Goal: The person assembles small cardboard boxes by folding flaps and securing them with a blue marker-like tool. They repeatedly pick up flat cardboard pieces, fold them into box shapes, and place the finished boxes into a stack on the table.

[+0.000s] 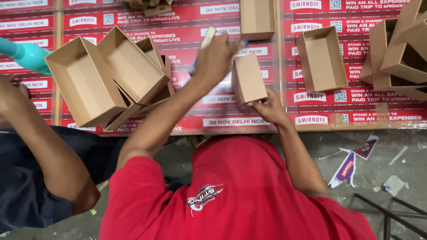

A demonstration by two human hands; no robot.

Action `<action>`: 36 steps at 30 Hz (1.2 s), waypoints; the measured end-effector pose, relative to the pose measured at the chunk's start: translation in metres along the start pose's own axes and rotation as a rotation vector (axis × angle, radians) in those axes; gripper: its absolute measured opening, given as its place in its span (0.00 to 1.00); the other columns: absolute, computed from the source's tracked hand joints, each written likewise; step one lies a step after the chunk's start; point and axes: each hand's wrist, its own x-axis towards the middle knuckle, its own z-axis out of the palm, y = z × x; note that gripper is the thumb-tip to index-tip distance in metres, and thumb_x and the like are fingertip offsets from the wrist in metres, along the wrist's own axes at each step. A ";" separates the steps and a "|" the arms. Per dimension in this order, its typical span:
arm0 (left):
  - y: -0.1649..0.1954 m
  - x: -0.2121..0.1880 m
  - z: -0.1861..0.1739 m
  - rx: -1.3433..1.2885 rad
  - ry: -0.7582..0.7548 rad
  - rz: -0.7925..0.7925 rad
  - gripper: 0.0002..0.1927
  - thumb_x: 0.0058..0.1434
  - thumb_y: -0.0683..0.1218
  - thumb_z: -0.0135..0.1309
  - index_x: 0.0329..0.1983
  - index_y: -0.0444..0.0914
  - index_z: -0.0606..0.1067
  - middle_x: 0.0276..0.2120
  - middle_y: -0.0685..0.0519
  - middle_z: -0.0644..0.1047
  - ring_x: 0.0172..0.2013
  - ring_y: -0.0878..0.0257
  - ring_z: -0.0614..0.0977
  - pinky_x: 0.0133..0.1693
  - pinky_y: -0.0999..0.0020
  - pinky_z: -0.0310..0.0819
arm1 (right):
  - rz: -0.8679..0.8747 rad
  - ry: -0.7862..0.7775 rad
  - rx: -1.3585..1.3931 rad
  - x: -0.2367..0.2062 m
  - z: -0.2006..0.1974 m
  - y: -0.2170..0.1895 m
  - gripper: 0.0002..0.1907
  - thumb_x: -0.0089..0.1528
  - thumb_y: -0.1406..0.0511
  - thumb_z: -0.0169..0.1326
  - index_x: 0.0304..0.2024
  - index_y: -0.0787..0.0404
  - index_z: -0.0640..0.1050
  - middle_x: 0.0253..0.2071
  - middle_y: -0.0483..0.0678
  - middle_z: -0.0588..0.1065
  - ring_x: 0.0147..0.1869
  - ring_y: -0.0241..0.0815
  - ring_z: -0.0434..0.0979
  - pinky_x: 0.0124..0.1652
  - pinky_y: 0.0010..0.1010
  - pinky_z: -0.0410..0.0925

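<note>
My right hand grips the lower edge of a small brown cardboard box that stands tilted on the red printed table cover. My left hand is raised just left of the box and is shut on a thin pale-handled tool. The tool is blurred, with a bluish tip showing near the box's top. Both of my arms reach out from a red shirt.
A pile of open cardboard trays lies to the left. Single open trays sit ahead and right, and a stack at far right. Another person's arm and a teal object are at left. Paper scraps litter the floor.
</note>
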 end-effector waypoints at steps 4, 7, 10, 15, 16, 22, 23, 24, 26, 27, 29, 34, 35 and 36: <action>0.018 0.005 0.015 0.041 0.119 0.230 0.11 0.60 0.42 0.57 0.47 0.41 0.79 0.37 0.48 0.76 0.39 0.48 0.81 0.36 0.51 0.74 | -0.005 0.017 -0.206 0.002 0.004 0.006 0.16 0.62 0.69 0.66 0.51 0.66 0.80 0.42 0.47 0.80 0.44 0.34 0.76 0.45 0.30 0.71; 0.061 -0.035 0.021 -0.099 -0.090 0.325 0.11 0.54 0.43 0.57 0.41 0.37 0.78 0.39 0.47 0.77 0.42 0.48 0.81 0.40 0.52 0.76 | -0.015 -0.002 0.093 0.005 0.003 0.010 0.20 0.62 0.68 0.62 0.55 0.64 0.73 0.49 0.46 0.80 0.52 0.34 0.81 0.51 0.30 0.75; 0.087 -0.068 0.011 -0.390 -0.177 0.377 0.10 0.59 0.42 0.56 0.45 0.39 0.77 0.47 0.48 0.78 0.48 0.49 0.81 0.45 0.55 0.77 | -0.138 0.091 0.087 0.001 -0.003 0.001 0.29 0.55 0.72 0.63 0.58 0.65 0.71 0.52 0.46 0.76 0.55 0.36 0.77 0.53 0.29 0.73; 0.082 -0.089 -0.011 -0.467 -0.135 0.176 0.22 0.50 0.53 0.68 0.47 0.41 0.79 0.38 0.47 0.78 0.40 0.47 0.81 0.38 0.54 0.75 | -0.079 0.052 -0.180 -0.012 -0.018 -0.030 0.22 0.57 0.75 0.52 0.54 0.61 0.77 0.49 0.46 0.78 0.55 0.39 0.80 0.53 0.32 0.75; 0.079 -0.090 -0.012 -0.454 -0.116 0.083 0.19 0.54 0.48 0.63 0.49 0.40 0.80 0.36 0.47 0.76 0.38 0.47 0.80 0.38 0.54 0.75 | -0.064 0.033 -0.315 -0.014 -0.019 -0.034 0.25 0.54 0.76 0.49 0.53 0.60 0.77 0.50 0.46 0.78 0.57 0.40 0.79 0.54 0.34 0.75; 0.054 -0.112 0.016 -0.377 -0.065 -0.155 0.17 0.59 0.38 0.55 0.52 0.39 0.80 0.31 0.45 0.73 0.32 0.47 0.78 0.34 0.53 0.71 | -0.300 -0.241 -1.280 -0.023 -0.029 -0.033 0.08 0.58 0.70 0.63 0.40 0.54 0.82 0.49 0.39 0.80 0.61 0.46 0.73 0.72 0.50 0.57; 0.047 -0.116 0.024 -0.364 -0.052 -0.181 0.16 0.59 0.38 0.55 0.51 0.39 0.80 0.32 0.45 0.73 0.32 0.47 0.79 0.34 0.53 0.71 | -0.325 -0.186 -1.307 -0.028 -0.035 -0.032 0.09 0.54 0.70 0.63 0.36 0.52 0.83 0.53 0.43 0.78 0.62 0.50 0.71 0.70 0.52 0.57; 0.039 -0.120 0.035 -0.352 -0.036 -0.212 0.16 0.59 0.39 0.56 0.51 0.39 0.80 0.32 0.45 0.74 0.32 0.47 0.79 0.34 0.52 0.72 | -0.351 -0.136 -1.335 -0.035 -0.042 -0.031 0.10 0.50 0.70 0.63 0.32 0.50 0.83 0.57 0.47 0.76 0.63 0.54 0.70 0.68 0.54 0.56; 0.021 -0.121 0.058 -0.311 -0.056 -0.278 0.14 0.59 0.40 0.57 0.48 0.38 0.80 0.31 0.44 0.73 0.33 0.45 0.78 0.35 0.50 0.71 | -0.338 -0.051 -1.359 -0.044 -0.057 -0.029 0.16 0.45 0.71 0.62 0.35 0.50 0.83 0.61 0.50 0.73 0.65 0.57 0.68 0.67 0.54 0.56; 0.013 -0.122 0.070 -0.291 -0.066 -0.316 0.12 0.59 0.41 0.57 0.47 0.38 0.81 0.31 0.43 0.73 0.33 0.44 0.78 0.35 0.49 0.71 | -0.299 -0.016 -1.356 -0.044 -0.068 -0.028 0.22 0.45 0.73 0.60 0.42 0.52 0.84 0.61 0.50 0.72 0.66 0.57 0.68 0.68 0.53 0.56; 0.003 -0.122 0.097 -0.238 -0.066 -0.421 0.10 0.61 0.42 0.56 0.45 0.38 0.81 0.33 0.42 0.74 0.34 0.42 0.78 0.36 0.47 0.71 | -0.164 0.126 -1.361 -0.040 -0.088 -0.025 0.27 0.51 0.75 0.58 0.54 0.56 0.82 0.65 0.53 0.70 0.69 0.58 0.66 0.69 0.52 0.58; 0.007 -0.114 0.159 -0.347 -0.014 -0.635 0.10 0.66 0.44 0.52 0.46 0.37 0.80 0.36 0.38 0.79 0.38 0.40 0.81 0.41 0.48 0.73 | 0.085 0.547 -1.347 0.007 -0.136 -0.011 0.25 0.59 0.69 0.58 0.60 0.67 0.76 0.45 0.67 0.76 0.49 0.69 0.75 0.49 0.59 0.66; 0.011 -0.112 0.168 -0.425 -0.012 -0.647 0.12 0.67 0.45 0.51 0.48 0.37 0.79 0.36 0.37 0.80 0.39 0.40 0.82 0.42 0.49 0.74 | 0.260 0.543 -1.280 0.010 -0.140 -0.008 0.22 0.62 0.69 0.57 0.60 0.66 0.76 0.38 0.67 0.78 0.44 0.69 0.78 0.46 0.59 0.69; 0.014 -0.111 0.175 -0.501 -0.010 -0.660 0.13 0.69 0.45 0.49 0.51 0.37 0.79 0.37 0.37 0.82 0.39 0.41 0.83 0.43 0.51 0.75 | 0.236 0.545 -1.312 0.010 -0.138 -0.006 0.15 0.64 0.69 0.55 0.54 0.65 0.77 0.37 0.66 0.78 0.43 0.69 0.79 0.45 0.59 0.70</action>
